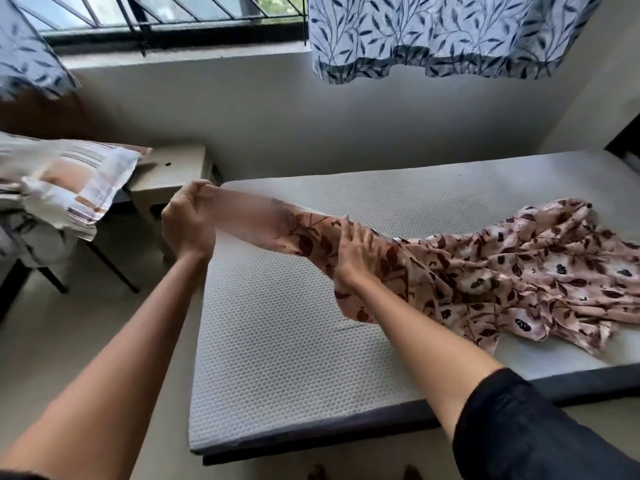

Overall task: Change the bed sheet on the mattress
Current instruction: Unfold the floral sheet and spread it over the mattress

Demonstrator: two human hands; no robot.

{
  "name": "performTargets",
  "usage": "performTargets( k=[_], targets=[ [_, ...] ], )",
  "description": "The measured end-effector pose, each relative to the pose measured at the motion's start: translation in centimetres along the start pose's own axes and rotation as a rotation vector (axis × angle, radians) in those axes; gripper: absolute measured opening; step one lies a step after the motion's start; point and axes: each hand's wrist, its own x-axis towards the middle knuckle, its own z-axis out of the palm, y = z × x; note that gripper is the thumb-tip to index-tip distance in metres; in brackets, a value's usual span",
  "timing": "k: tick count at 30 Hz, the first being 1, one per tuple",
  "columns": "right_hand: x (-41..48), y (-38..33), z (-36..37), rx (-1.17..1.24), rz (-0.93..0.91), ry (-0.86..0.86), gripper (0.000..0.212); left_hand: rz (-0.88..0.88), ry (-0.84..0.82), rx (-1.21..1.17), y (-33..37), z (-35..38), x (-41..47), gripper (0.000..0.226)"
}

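Got my left hand (188,220) clamped tight on one end of the pink floral sheet (519,271), held up over the mattress (294,358) corner. My right hand (356,254) sits on the bunched fabric further along, too blurry to tell if it's really gripping. Rest lies crumpled on the bare mattress

The near half of the bare mattress (277,358) lies open to reach, as does the strip along the far wall. A bunched floral sheet (519,278) covers the right side and, held up by the left hand (188,216) and right hand (356,251), bars the far left corner. A small table (173,174) and a pillow (69,188) crowd the floor at left.
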Motion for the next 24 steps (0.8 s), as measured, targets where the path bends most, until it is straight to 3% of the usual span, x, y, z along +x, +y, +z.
performTargets(
  k=[3,7,8,10,13,16,20,24],
  targets=[
    [1.4,0.9,1.0,-0.039,0.067,0.099,0.077,-0.027,-0.006,-0.016,-3.8,-0.5,-0.7,0.036],
    [2.3,2.4,3.2,-0.008,0.027,0.166,0.017,-0.127,-0.076,-0.145,-9.2,-0.3,-1.9,0.034],
    [2.2,2.4,3.7,-0.007,0.007,0.161,0.012,-0.175,-0.104,-0.164,-10.2,-0.1,-2.2,0.035],
    [1.7,2.3,5.0,0.018,-0.036,0.159,0.013,-0.226,-0.131,-0.209,-11.3,0.3,-2.7,0.035],
    [1.3,1.4,6.7,0.001,-0.096,0.063,0.037,-0.193,-0.087,-0.21,-11.7,0.5,-2.9,0.031],
    [1.0,0.2,7.8,0.016,-0.101,0.112,0.017,-0.201,-0.088,-0.232,-12.4,0.7,-2.6,0.029],
    [-0.9,-0.5,8.4,0.19,-0.067,0.187,0.011,-0.203,-0.125,-0.186,-13.1,0.6,-2.6,0.03],
    [-6.5,0.5,11.1,0.354,-0.108,-0.166,0.007,-0.191,-0.207,0.014,-13.6,0.5,-4.6,0.025]
  ],
)
